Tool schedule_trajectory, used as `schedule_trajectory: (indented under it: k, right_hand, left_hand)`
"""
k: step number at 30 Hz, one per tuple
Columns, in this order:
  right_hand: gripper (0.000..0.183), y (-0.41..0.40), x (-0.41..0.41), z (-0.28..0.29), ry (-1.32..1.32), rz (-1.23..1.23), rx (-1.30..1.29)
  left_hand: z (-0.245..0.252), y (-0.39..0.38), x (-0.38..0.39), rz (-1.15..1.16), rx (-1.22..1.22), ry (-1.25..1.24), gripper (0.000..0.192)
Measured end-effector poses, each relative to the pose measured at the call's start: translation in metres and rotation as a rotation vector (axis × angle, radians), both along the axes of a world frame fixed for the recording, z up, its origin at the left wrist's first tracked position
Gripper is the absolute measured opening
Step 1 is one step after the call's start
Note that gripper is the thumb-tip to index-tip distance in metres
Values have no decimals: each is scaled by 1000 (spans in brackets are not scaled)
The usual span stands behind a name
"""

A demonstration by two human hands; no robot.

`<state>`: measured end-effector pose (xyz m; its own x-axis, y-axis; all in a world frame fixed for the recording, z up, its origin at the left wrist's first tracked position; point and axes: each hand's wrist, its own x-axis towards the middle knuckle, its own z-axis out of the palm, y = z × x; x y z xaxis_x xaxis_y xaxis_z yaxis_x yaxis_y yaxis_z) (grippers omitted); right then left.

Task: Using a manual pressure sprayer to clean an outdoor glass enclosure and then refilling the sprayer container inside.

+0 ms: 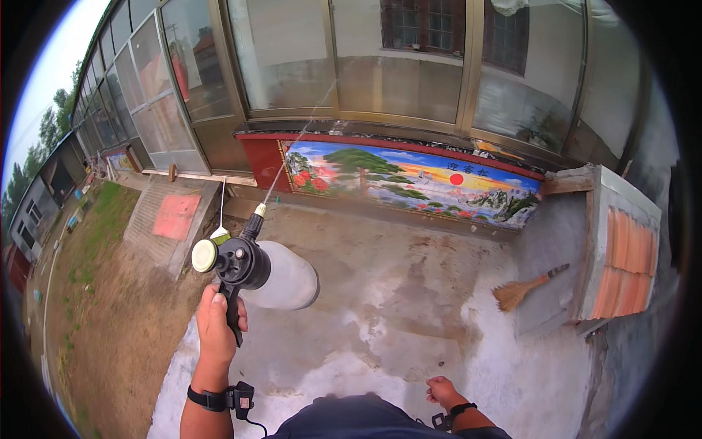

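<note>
My left hand (215, 326) is wrapped around the handle of a pump pressure sprayer (288, 274) with a translucent white bottle, a black head and a cream pump knob. From its nozzle (260, 209) a thin jet of liquid runs up and away to the glass window panel (285, 60) ahead. Low beside my body, my right hand (443, 392) has its fingers curled in, and no object shows in it. Below the window, a tiled wall panel (406, 181) bears a painted pine tree, a red sun and mountains.
A straw broom (526, 288) lies on the concrete floor (406, 351) at the right. Near it stands a small structure roofed with orange tiles (630, 263). Leftward, a concrete ramp (148, 225) leads to a framed door (159, 104). A long-handled brush (221, 233) leans behind the sprayer.
</note>
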<state>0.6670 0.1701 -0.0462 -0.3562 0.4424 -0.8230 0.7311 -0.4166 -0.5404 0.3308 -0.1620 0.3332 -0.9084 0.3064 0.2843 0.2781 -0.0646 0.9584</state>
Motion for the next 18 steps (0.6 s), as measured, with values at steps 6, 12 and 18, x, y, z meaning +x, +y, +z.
schedule_trajectory:
  k: [6,12,18]
  right_hand:
    - [41,-4,2,-2,6,-36,4]
    - [42,-5,5,1,19,-22,7]
    - [33,-8,1,6,11,-29,15]
  left_hand:
    - [-10,5,2,-51,-139,-30,29]
    - [-8,10,6,-83,-132,-87,27]
    - [-14,12,9,-163,-202,-109,27]
